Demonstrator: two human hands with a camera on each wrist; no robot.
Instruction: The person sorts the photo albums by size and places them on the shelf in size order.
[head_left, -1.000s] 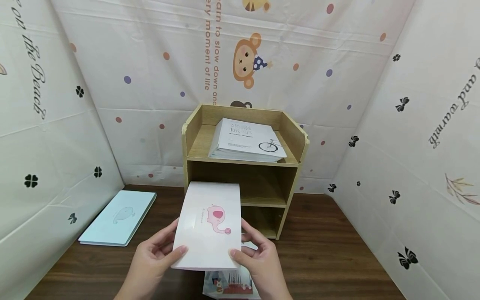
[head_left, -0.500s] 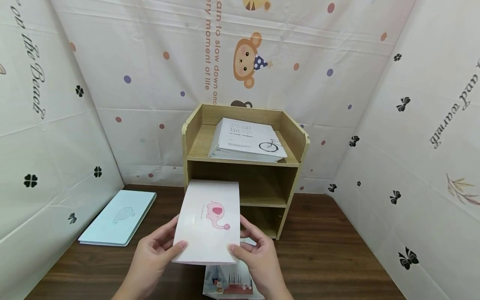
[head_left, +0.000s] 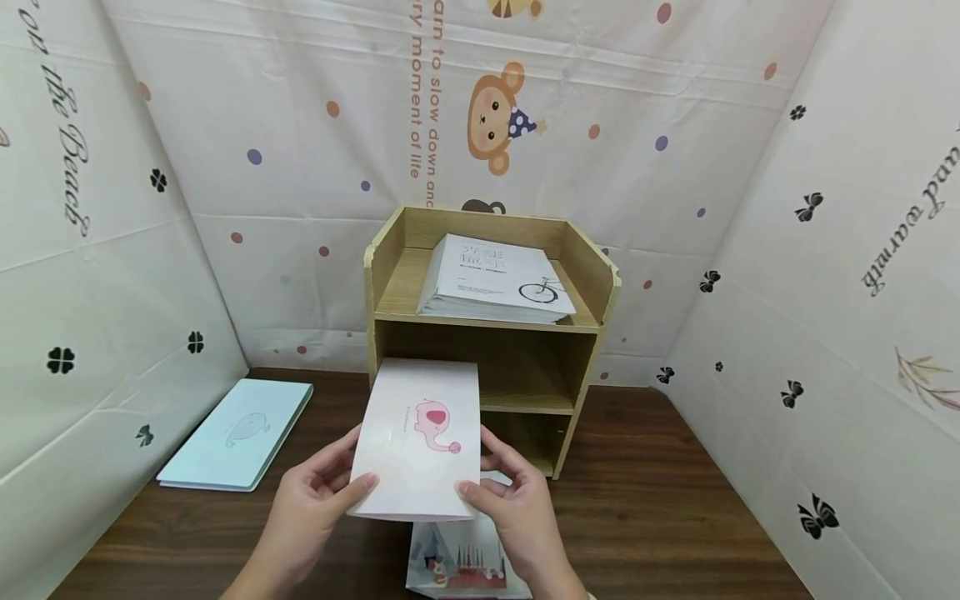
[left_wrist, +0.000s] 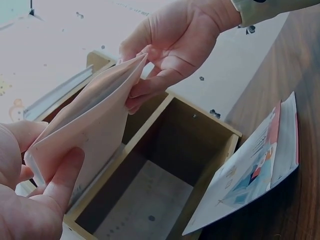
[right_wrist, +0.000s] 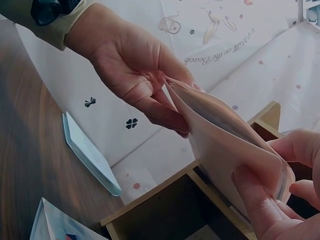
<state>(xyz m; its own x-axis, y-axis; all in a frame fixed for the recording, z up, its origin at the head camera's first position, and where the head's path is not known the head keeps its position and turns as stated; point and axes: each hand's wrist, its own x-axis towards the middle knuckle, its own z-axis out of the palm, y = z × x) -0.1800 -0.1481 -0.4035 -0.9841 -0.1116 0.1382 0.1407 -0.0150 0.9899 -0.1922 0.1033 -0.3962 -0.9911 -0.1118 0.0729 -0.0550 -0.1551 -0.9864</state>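
A glossy white notebook (head_left: 420,479) printed with a pink elephant points its long axis away from the person, far end overlapping the middle opening of a tan wooden shelf (head_left: 591,275). Its covers bow apart at the near edge. Left hand (head_left: 306,504) and right hand (head_left: 521,512) pinch opposite sides, thumbs on top, fingers curled beneath. An illustrated book (head_left: 461,567) lies below on the dark wood-grain table (head_left: 660,500); a pale-blue whale notebook (head_left: 232,450) sits left.

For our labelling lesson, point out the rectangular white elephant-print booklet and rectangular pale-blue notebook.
Rectangular white elephant-print booklet (head_left: 416,440): head view, cover's middle.
Pale-blue notebook (head_left: 236,435): head view, cover's middle.
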